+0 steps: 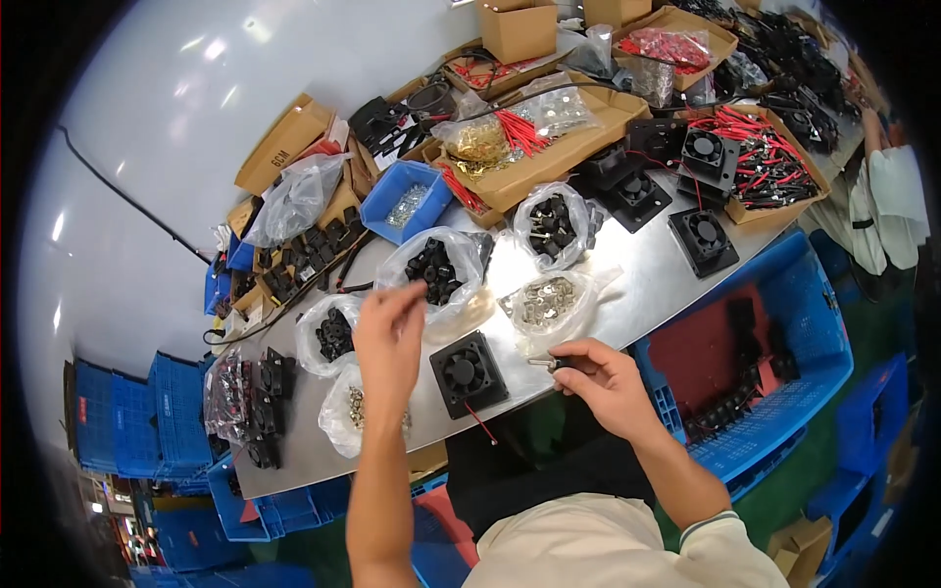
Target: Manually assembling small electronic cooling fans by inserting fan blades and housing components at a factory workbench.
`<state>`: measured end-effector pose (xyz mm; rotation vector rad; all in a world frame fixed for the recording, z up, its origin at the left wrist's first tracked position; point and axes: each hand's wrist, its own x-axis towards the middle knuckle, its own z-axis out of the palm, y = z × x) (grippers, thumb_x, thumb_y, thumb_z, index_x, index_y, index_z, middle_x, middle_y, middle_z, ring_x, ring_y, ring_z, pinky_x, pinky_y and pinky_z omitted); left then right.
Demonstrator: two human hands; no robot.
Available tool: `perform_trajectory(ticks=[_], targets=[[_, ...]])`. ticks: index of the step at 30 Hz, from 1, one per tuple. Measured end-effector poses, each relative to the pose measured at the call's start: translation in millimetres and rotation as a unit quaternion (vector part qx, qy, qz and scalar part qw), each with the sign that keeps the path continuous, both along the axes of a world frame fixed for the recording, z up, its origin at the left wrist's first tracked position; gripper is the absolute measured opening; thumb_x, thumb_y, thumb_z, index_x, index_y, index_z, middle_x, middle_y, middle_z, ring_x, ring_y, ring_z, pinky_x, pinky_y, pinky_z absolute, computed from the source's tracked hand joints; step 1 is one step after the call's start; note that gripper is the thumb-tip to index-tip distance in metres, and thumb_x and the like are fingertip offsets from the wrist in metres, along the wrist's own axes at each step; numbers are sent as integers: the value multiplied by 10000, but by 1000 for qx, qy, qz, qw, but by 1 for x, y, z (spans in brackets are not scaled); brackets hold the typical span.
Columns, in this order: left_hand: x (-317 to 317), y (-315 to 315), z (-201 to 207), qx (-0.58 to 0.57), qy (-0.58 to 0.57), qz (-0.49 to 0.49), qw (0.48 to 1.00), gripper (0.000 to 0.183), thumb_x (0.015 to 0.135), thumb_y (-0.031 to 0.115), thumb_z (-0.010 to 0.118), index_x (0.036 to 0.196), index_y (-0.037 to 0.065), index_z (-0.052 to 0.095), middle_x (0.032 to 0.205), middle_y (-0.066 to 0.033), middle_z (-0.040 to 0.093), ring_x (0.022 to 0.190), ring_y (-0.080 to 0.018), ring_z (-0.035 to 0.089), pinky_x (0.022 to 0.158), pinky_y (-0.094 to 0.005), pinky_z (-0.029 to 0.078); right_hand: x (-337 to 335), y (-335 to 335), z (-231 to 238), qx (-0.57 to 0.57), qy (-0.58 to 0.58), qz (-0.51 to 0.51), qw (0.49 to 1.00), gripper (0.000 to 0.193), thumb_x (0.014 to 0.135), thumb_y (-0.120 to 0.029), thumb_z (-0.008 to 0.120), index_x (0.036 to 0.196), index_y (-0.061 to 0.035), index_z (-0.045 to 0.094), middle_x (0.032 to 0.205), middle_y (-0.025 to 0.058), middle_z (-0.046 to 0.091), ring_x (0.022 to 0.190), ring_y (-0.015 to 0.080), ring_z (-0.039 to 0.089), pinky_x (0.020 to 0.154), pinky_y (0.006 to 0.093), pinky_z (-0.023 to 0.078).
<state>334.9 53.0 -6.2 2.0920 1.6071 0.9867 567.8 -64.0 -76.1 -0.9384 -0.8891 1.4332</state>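
Note:
Between the thumb and fingers of my right hand is a small black part with a metal stem, held just above the table's near edge. Its exact kind does not show. My left hand reaches over the near left rim of a clear plastic bag of black plastic pieces. Its fingers are stretched out and slightly apart, with nothing visible in them. Between my hands a square black cooling fan on a black plate lies on the table, its red wire hanging over the edge.
Around the metal table stand bags of metal clips, black fittings and brass-coloured pieces. A blue bin and cardboard boxes line the back. More fans lie right. A large blue crate stands at the right edge.

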Motion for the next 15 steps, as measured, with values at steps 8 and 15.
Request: perform_trajectory(ticks=[8, 15], targets=[[-9, -94, -24, -315, -523, -44, 791, 317, 937, -38, 584, 1252, -43, 619, 1197, -83, 642, 1068, -221, 659, 898, -283, 560, -48, 16, 20, 163, -198, 17, 966, 264, 871, 2, 673, 1135, -8, 666, 894, 70, 643, 775, 134, 605, 680, 272, 491], [-22, -103, -24, -195, -338, -56, 919, 320, 865, -67, 663, 1178, -4, 687, 1109, -71, 660, 938, -168, 667, 817, -250, 547, -56, 17, 23, 278, -316, 23, 907, 241, 862, 4, 669, 1102, -5, 670, 884, 132, 655, 757, 259, 645, 699, 304, 513]])
